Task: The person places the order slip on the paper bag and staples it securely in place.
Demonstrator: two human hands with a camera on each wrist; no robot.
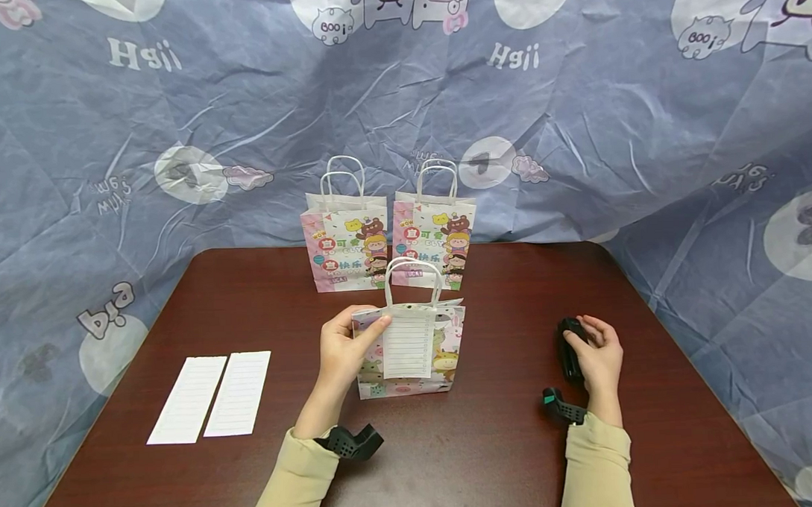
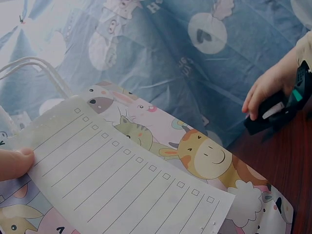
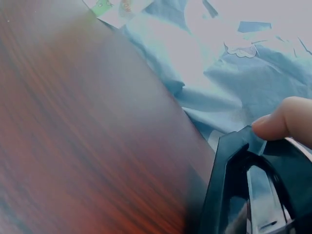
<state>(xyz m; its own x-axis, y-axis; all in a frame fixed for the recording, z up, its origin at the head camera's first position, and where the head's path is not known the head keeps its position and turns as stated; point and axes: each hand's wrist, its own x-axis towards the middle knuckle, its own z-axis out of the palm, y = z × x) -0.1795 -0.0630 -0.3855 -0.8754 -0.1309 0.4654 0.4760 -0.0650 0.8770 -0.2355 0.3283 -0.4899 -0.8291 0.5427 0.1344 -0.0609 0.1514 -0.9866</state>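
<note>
In the head view my left hand (image 1: 342, 347) pinches the upper left edge of a paper gift bag (image 1: 446, 356) with cartoon animals, its thumb on a lined checklist sheet (image 1: 407, 348) lying against the bag's front. The left wrist view shows the sheet (image 2: 126, 175) close up, with a column of small boxes along one side. Over at the right of the table, my right hand (image 1: 599, 351) grips a black stapler (image 1: 570, 350). Its thumb lies on the top of the stapler (image 3: 229, 161) in the right wrist view; the other fingers are mostly hidden there.
Two more gift bags (image 1: 345, 248) with white handles stand side by side behind the held one. Two lined sheets (image 1: 238, 394) lie flat at the left of the brown table (image 1: 493, 444). A blue patterned cloth (image 1: 253, 102) hangs behind the table.
</note>
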